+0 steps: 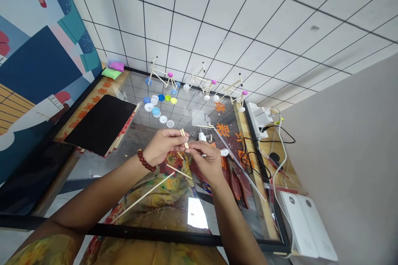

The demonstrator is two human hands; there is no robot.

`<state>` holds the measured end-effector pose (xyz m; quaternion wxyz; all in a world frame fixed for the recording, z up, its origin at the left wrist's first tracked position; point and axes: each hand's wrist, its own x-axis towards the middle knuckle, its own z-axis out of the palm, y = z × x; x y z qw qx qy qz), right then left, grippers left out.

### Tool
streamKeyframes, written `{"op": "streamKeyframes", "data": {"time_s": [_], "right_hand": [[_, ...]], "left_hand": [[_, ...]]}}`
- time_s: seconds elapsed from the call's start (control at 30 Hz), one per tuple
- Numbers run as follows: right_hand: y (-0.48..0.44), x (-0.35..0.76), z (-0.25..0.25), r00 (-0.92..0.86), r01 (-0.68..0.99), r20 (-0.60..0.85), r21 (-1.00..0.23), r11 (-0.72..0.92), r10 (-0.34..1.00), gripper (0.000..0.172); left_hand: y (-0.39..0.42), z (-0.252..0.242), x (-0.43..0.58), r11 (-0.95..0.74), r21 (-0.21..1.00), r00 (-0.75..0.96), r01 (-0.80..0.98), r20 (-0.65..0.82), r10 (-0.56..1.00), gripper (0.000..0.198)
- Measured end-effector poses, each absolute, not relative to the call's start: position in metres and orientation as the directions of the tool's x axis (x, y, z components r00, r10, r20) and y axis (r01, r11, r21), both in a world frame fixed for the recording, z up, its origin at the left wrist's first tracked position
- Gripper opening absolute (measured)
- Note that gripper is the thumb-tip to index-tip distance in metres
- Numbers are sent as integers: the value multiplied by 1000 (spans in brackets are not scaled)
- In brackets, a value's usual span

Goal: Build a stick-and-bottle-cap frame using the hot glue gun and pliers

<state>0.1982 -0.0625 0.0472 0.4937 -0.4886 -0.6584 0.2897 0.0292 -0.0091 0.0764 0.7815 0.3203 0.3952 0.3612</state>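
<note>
Over the glass tabletop, my left hand [163, 145], with a beaded bracelet at the wrist, pinches two short wooden sticks [184, 137] side by side. The thumb and fingers of my right hand [208, 159] are closed on their lower ends. Below my hands, longer thin wooden sticks [149, 194] lie on the glass. Just behind my right hand is a white glue gun [202, 136], partly hidden by that hand. Pliers [240, 190] with dark red handles lie right of my right forearm.
Several stick figures with bottle-cap wheels [194, 79] stand along the far edge. Loose bottle caps [156, 111] lie before them. A black sheet [101, 124] covers the left side. Cables [248, 145] and a power strip [259, 120] run along the right, near a white case [307, 225].
</note>
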Motion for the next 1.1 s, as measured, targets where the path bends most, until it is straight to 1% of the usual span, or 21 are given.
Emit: {"op": "streamKeyframes", "data": {"time_s": [0.13,0.23,0.37,0.5,0.53,0.57,0.67,0.7,0.73,0.83,0.9,1.0,1.1], "right_hand": [[-63,200,48,-88,412,413,-814,410,907,12],[-64,200,50,-127,476,427,-766,433,895,11],[-65,196,51,-82,524,416,-755,394,906,6],[-65,197,51,-17,521,394,-781,344,919,3],[-65,198,51,-7,503,371,-801,324,929,2],[-64,199,51,0,472,340,-829,300,940,8],[-62,202,48,-32,297,220,-929,220,975,36],[-61,203,47,-64,225,183,-955,193,981,42],[-61,204,45,-103,152,154,-974,168,983,44],[-60,205,40,-173,-35,95,-995,90,980,39],[-60,205,38,-138,-108,51,-993,36,989,35],[-59,203,39,-49,-101,3,-995,-2,999,32],[-58,200,41,31,-51,19,-999,20,999,22]], "left_hand": [[-10,73,31,523,804,436,-281,-378,816,40],[-9,74,31,504,832,434,-234,-374,820,35],[-8,76,30,471,856,436,-215,-347,830,31],[-9,74,30,460,862,444,-213,-334,831,31],[-9,73,30,460,863,454,-209,-331,827,31],[-9,72,30,459,865,468,-202,-326,821,31],[-10,71,29,444,880,528,-171,-299,795,30],[-10,71,28,439,884,549,-158,-291,784,30],[-10,71,28,436,888,565,-145,-288,774,29],[-10,74,26,423,901,584,-97,-292,757,26],[-11,75,26,412,909,599,-62,-296,744,23],[-13,73,27,399,917,646,-4,-302,701,21],[-17,69,31,367,928,657,64,-316,684,22]]}}
